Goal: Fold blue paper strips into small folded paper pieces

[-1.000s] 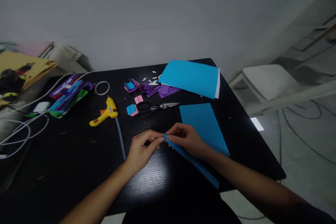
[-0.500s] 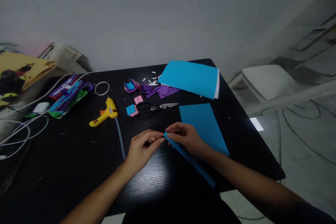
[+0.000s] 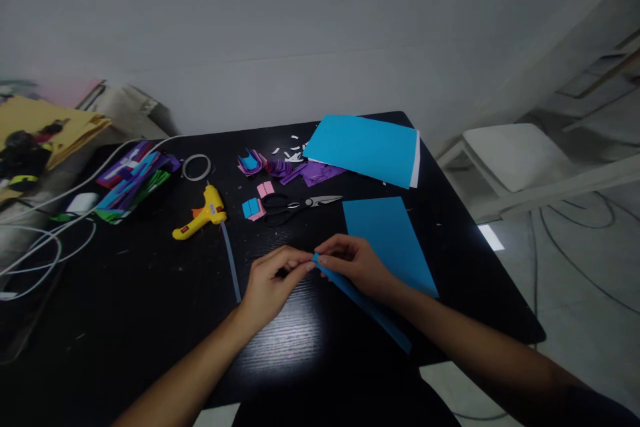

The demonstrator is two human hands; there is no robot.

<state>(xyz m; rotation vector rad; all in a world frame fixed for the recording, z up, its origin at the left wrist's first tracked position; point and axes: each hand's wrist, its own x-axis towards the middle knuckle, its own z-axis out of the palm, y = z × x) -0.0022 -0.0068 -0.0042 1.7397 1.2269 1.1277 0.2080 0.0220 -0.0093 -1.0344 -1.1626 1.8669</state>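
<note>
A narrow folded blue paper strip (image 3: 373, 310) slants from between my hands down to the right. My left hand (image 3: 277, 280) pinches its upper tip between thumb and fingers. Just beside it, my right hand (image 3: 353, 263) grips the same strip close to that end. Beyond my right hand a flat blue sheet (image 3: 395, 240) lies on the black table, partly covered by my hand and forearm. Black-handled scissors (image 3: 300, 205) rest above my hands, blades toward the right. Left of them are small folded pink and blue paper pieces (image 3: 253, 208).
A yellow glue gun (image 3: 206, 212) with a glue stick (image 3: 231, 263) lies left on the table (image 3: 150, 320). Farther back are a grey tape ring (image 3: 197, 167), purple paper (image 3: 320, 172) and stacked blue sheets (image 3: 365, 147). White cables (image 3: 55, 257) and coloured papers (image 3: 133, 177) occupy the left.
The view has shifted very slightly, so things on the table appear a little farther right. Both hands keep nearly the same hold on the strip.
</note>
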